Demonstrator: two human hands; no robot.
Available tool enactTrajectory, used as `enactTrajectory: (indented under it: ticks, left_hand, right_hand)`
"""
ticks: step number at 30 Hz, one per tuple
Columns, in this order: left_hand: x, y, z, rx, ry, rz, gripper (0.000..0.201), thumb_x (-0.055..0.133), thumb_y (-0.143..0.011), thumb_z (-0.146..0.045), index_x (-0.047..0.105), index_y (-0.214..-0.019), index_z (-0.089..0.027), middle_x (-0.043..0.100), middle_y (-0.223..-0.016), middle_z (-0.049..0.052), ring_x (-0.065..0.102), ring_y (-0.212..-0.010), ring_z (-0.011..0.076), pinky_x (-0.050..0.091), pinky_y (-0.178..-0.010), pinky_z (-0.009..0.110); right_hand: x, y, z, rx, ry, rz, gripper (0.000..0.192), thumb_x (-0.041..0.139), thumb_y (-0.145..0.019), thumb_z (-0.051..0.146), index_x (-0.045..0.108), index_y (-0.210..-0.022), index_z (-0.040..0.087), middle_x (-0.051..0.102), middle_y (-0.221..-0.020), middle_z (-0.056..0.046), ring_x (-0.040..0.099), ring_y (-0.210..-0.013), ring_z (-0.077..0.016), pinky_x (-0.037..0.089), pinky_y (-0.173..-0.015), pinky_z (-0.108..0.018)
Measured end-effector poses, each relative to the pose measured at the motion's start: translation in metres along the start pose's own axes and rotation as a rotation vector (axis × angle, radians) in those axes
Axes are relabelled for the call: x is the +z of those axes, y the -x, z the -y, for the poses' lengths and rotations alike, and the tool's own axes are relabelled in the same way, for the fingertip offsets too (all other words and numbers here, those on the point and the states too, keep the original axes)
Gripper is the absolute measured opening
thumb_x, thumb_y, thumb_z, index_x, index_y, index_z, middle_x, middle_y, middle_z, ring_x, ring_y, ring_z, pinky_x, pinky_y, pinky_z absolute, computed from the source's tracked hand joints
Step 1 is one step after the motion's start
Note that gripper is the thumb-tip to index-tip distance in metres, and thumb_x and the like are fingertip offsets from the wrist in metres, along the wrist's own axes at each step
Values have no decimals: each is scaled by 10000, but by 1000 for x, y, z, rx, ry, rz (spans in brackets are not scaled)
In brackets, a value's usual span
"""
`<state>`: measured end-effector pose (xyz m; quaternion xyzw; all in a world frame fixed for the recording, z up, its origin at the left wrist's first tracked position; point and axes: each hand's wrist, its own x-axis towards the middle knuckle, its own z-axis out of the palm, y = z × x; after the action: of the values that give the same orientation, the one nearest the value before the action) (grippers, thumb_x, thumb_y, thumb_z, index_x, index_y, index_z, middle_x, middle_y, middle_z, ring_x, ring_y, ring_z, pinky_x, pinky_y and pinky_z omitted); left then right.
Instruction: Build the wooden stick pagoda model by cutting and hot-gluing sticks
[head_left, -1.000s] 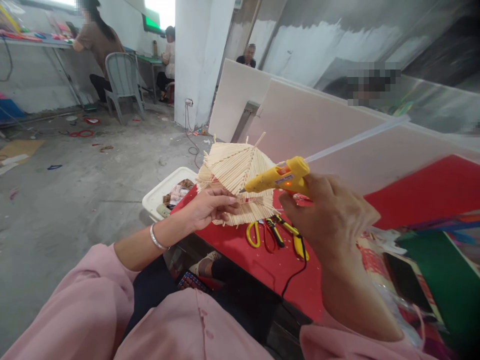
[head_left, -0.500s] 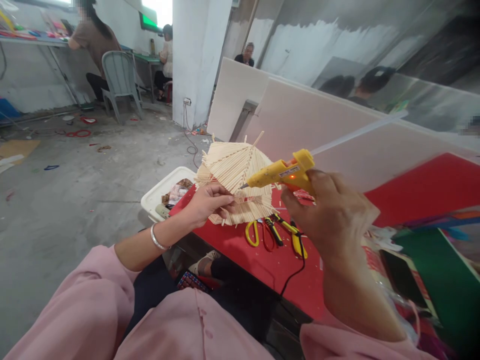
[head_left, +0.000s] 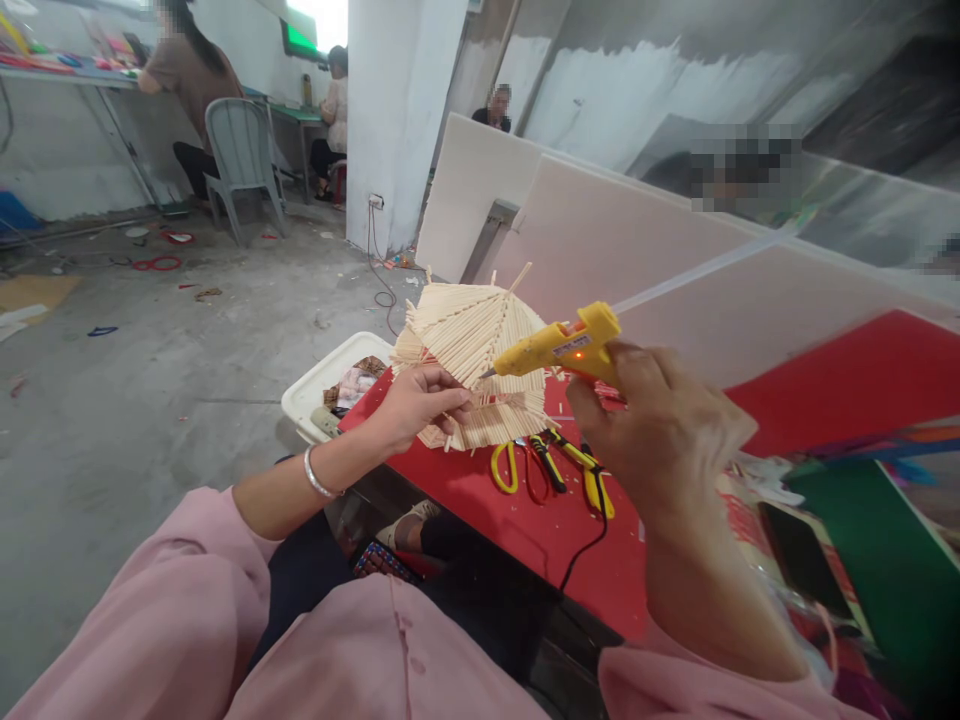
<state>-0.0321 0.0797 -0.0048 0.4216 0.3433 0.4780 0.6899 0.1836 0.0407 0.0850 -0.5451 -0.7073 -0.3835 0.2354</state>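
Note:
My left hand [head_left: 416,405] grips the near edge of a small model roof made of pale wooden sticks [head_left: 469,340], held just above the red table [head_left: 525,520]. My right hand [head_left: 664,430] is closed around a yellow hot glue gun [head_left: 559,348] with its red light on. The gun's nozzle touches the stick model near my left fingers. A clear glue stick [head_left: 697,270] juts from the back of the gun, and a black cord [head_left: 585,545] hangs from its handle.
Yellow-handled scissors [head_left: 510,465] and pliers [head_left: 577,465] lie on the red table under the model. A white bin [head_left: 319,390] of scraps stands by the table's left corner. White panels [head_left: 600,240] rise behind the table. Other people sit at far tables near a grey chair [head_left: 240,160].
The glue gun and stick model stay together with only slight shifts. The gun's nozzle has kept to the same spot beside my left fingers.

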Motion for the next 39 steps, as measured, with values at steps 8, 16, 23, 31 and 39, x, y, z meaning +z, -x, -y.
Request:
enactTrajectory:
  ticks: [8,16,23,31,39]
  left_hand:
    - [-1,-1,2,-6,-5,-1,141,776,-770,-166,640,-757,-132,698,-690,18,649,-552,97,505,-469,199]
    - [-1,-1,2,-2,2,6,141,779,-774,-149,642,-750,-127,696,-661,21,656,-530,97,512,-460,186]
    - [0,0,1,-22,-1,-6,130,753,-791,-122,633,-743,-127,707,-648,33,637,-488,92,522,-462,195]
    - [0,1,0,-14,-7,-2,152,776,-776,-153,628,-747,-136,692,-636,20,652,-527,104,497,-448,189]
    - [-1,1,0,-24,-8,3,186,806,-759,-181,626,-742,-138,701,-647,28,627,-495,93,499,-448,198]
  right_hand:
    - [1,1,-1,40,-34,49,337,596,-889,339,727,-1158,186,729,-952,-101,605,-745,-199,267,-579,-314]
    - [0,1,-1,5,18,27,325,599,-900,339,740,-1152,190,760,-942,-92,641,-751,-203,288,-560,-309]
    - [5,-2,-1,-141,53,-245,245,652,-884,321,747,-1034,152,770,-825,-52,611,-640,-141,277,-495,-279]
    - [8,-6,-1,-175,91,-325,216,673,-861,308,727,-994,146,753,-775,-30,591,-600,-120,249,-471,-269]
    - [1,-7,1,50,-3,-16,310,577,-927,367,777,-1087,192,749,-831,-113,630,-684,-201,235,-534,-302]
